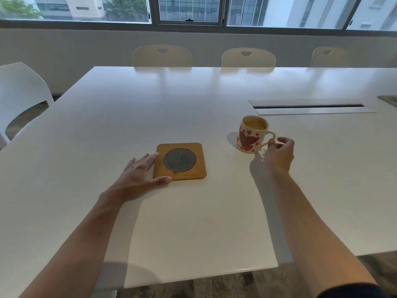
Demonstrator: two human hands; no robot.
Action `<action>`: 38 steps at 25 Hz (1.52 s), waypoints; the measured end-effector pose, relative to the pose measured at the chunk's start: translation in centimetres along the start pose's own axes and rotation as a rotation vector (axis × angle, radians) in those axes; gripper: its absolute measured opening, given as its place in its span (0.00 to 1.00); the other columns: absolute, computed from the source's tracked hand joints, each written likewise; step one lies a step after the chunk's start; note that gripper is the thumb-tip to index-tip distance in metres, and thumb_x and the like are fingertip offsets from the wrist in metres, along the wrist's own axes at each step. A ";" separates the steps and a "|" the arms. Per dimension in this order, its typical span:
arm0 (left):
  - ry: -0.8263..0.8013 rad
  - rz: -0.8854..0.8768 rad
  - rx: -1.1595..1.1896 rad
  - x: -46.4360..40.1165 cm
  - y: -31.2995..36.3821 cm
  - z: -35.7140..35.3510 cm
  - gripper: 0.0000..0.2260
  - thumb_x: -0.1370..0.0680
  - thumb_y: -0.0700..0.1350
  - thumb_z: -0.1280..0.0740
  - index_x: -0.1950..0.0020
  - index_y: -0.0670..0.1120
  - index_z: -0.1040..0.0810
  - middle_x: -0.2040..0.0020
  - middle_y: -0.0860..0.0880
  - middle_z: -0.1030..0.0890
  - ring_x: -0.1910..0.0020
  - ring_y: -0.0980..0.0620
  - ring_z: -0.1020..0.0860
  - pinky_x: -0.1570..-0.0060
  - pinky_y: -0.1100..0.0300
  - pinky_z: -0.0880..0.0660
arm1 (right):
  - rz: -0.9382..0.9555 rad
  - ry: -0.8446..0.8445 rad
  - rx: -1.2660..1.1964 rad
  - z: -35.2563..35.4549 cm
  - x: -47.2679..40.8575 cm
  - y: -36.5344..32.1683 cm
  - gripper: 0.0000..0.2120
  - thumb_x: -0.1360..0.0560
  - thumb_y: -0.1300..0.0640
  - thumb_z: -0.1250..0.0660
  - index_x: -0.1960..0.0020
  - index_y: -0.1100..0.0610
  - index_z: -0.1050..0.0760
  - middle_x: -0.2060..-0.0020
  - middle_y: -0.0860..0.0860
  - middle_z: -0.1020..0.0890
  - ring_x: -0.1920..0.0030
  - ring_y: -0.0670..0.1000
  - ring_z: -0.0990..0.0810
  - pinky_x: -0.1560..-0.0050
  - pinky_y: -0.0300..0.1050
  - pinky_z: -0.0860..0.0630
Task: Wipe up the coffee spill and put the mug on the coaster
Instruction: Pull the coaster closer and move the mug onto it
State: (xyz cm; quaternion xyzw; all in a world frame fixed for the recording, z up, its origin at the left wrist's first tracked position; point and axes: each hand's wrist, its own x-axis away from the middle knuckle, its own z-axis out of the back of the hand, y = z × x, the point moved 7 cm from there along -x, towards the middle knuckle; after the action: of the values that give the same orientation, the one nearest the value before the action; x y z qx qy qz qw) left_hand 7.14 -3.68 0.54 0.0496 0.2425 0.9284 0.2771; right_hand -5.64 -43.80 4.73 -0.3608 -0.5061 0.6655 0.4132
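Head view, the only one. The left hand (141, 172) lies flat on the white table (193, 222), fingers straight and spread, with the fingertips against the coaster's far-left corner and the thumb along its near edge. That looks like a bracing hold: the palm pins the wooden coaster (180, 161) so it will not slide when something is set on it. The coaster sits just to the right of this hand, touching it, its round mesh inset bare.

The right hand (279, 150) is at the handle of the mug (251, 135), fingers curled, with the thumb and forefinger closing on the loop. Whether they already pinch it firmly or only touch it I cannot tell. The mug stands upright on the table, immediately to the left of this hand and slightly beyond it, handle turned toward the fingers, which suits a lift by the handle. It is nearly full of milky coffee, so I judge a level, slow carry is needed.

Mug and coaster are apart, the mug beyond and to the right of the coaster, between the two hands but much nearer the right. No spill or cloth shows on the table, so the wiping appears done and the placing step is in hand.
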 end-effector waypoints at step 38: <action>0.111 -0.010 -0.154 0.5 1.0 0.3 0.48 0.34 0.79 0.44 0.23 0.50 0.39 0.23 0.53 0.38 0.23 0.58 0.44 0.24 0.54 0.52 | 0.170 -0.208 -0.122 -1.9 -0.7 -0.6 0.09 0.18 0.54 0.40 0.47 0.59 0.26 0.52 0.60 0.17 0.53 0.56 0.15 0.54 0.55 0.16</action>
State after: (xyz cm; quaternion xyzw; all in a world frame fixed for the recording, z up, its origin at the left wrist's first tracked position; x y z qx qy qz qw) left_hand 6.27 -4.00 1.27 -0.0246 0.1856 0.9442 0.2710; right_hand -3.56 -43.61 4.96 -0.3558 -0.5536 0.6998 0.2780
